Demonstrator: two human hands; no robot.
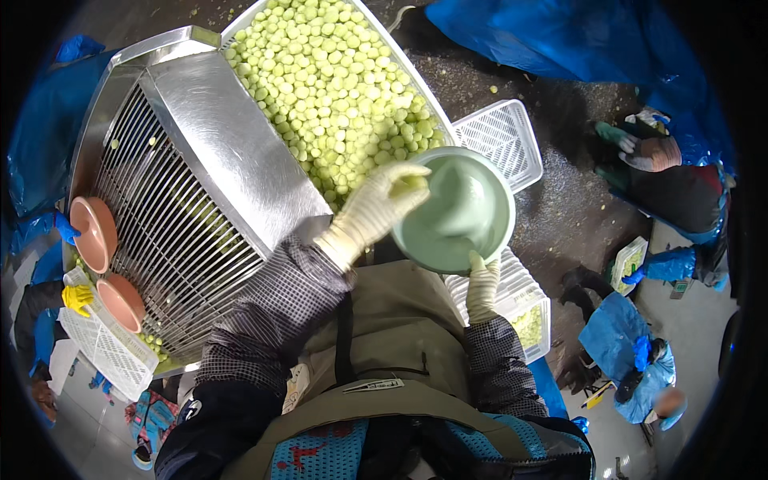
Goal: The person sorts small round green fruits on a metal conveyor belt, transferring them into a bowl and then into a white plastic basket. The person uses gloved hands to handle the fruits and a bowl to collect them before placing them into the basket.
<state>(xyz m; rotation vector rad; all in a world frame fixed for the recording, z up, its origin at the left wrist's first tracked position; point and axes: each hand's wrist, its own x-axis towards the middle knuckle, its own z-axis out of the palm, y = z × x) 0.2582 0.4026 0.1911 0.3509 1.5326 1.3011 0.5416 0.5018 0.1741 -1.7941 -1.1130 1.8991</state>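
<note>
My right hand [483, 287], in a cream ribbed glove, grips the near rim of a pale green plastic bowl [480, 198]. The bowl is tilted so that its inside faces up at me; I see nothing lying in it. At its left rim hovers my left hand [378, 207], gloved alike, with thumb and fingers curled together and blurred. A yellow-green patch shows inside the curl; whether it is a held piece or the glove itself is unclear. Just beyond lies a large white crate [414, 66] heaped with round pale-green fruits or vegetable pieces [336, 78].
Left of the crate stands a stainless-steel sorting table with a bar grate [174, 210]. Two pink bowls [96, 234] rest along its far-left side, near co-workers' gloved hands. White baskets [501, 141] and stacked crates [534, 306] stand at right. More co-workers [630, 354] are further right.
</note>
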